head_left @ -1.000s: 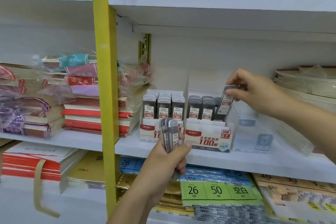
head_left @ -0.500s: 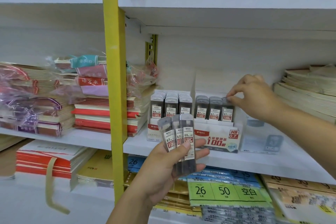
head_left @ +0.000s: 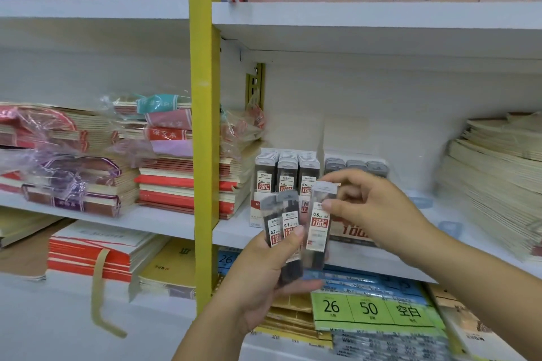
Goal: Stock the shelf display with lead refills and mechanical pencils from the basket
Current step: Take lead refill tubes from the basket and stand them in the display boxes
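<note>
Half a second ago the right hand (head_left: 378, 208) was at the right display box (head_left: 356, 165), seating a refill case in its row. It is now back at the left hand (head_left: 264, 281), where its thumb and fingers pinch the top of a single refill case (head_left: 319, 220), held just beside the others and slightly higher. The left hand grips the remaining cases (head_left: 281, 228), thumb across their fronts, in front of the shelf (head_left: 164, 218). One more case is therefore stocked, and the next is in transfer.

Check the label before placing. The pinched case reads "0.5" and "100"; the two in the left hand read "0.7" under "M&G". The left display box (head_left: 286, 176) holds cases marked "0.5" (the likely destination). Below the shelf, a green tag (head_left: 369, 309) reads "26", "50", "空白". The basket is not in view.
</note>
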`<state>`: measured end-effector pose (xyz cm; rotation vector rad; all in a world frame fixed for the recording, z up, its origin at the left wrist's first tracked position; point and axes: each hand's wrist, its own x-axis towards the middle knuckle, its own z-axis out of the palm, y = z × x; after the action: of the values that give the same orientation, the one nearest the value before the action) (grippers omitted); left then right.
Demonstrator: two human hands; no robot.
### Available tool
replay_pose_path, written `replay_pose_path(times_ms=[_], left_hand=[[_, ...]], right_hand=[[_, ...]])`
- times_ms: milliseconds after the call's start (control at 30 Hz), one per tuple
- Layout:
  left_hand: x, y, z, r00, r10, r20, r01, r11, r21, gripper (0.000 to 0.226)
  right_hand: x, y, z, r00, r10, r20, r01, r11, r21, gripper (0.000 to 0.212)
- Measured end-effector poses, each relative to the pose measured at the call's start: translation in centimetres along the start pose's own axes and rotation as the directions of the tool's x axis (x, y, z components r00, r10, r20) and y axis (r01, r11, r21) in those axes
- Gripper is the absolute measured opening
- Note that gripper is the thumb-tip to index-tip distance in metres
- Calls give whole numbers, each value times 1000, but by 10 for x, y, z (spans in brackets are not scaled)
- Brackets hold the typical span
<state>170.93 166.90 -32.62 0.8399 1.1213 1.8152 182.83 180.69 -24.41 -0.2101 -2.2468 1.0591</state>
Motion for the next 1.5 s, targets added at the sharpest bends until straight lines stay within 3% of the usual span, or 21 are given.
replay_pose_path(times_ms=[133, 233, 300, 367, 567, 700, 900, 967, 1000, 1067, 1133, 1233, 1400, 1500], left_hand=[[-7, 12, -27, 970, 95, -222, -59, 985, 163, 31], [-13, 20, -48, 950, 126, -286, -92, 987, 132, 29], [-16, 24, -58, 956, 108, -273, -83, 991, 102, 16], [-18, 26, -65, 964, 84, -252, -64, 994, 86, 18], [-23, 29, -78, 950, 109, -294, -92, 993, 73, 16], [-25, 28, -78, 954, 119, -275, -108, 993, 57, 21], [-26, 26, -72, 964, 148, -222, -123, 985, 120, 23], [-27, 26, -69, 967, 144, -211, -119, 985, 128, 24], [-28, 27, -68, 969, 142, -202, -117, 984, 132, 24], [-30, 28, -65, 975, 135, -177, -111, 984, 137, 24], [-31, 29, -60, 982, 125, -145, -106, 985, 135, 23], [-32, 30, -53, 989, 112, -101, -97, 985, 141, 23], [-31, 30, -48, 983, 126, -130, -106, 982, 154, 30], [-25, 27, -42, 972, 163, -171, -133, 976, 172, 20]], right_hand=[[25, -12, -1, 970, -127, -207, 142, 988, 60, 27], [47, -24, 13, 939, -281, -197, 265, 959, -103, 28], [61, -27, 26, 932, -328, -153, 282, 923, -260, 27], [72, -27, 38, 943, -321, -85, 267, 885, -382, 27], [94, -23, 52, 979, -203, 32, 192, 846, -498, 26], [99, -14, 57, 951, -309, 25, 240, 684, -689, 10], [93, -13, 59, 940, -340, 31, 222, 539, -812, 33], [78, -15, 62, 920, -390, 21, 273, 603, -750, 34], [69, -17, 65, 925, -380, 12, 293, 693, -659, 32], [53, -22, 71, 966, -253, 54, 255, 894, -369, 30], [42, -27, 78, 979, -109, 172, 134, 981, -141, 33], [35, -32, 77, 982, -79, 169, 89, 994, -55, 29], [41, -32, 32, 987, -117, -107, 124, 991, 58, 20], [47, -33, -7, 954, -195, -226, 189, 981, -47, 22]])
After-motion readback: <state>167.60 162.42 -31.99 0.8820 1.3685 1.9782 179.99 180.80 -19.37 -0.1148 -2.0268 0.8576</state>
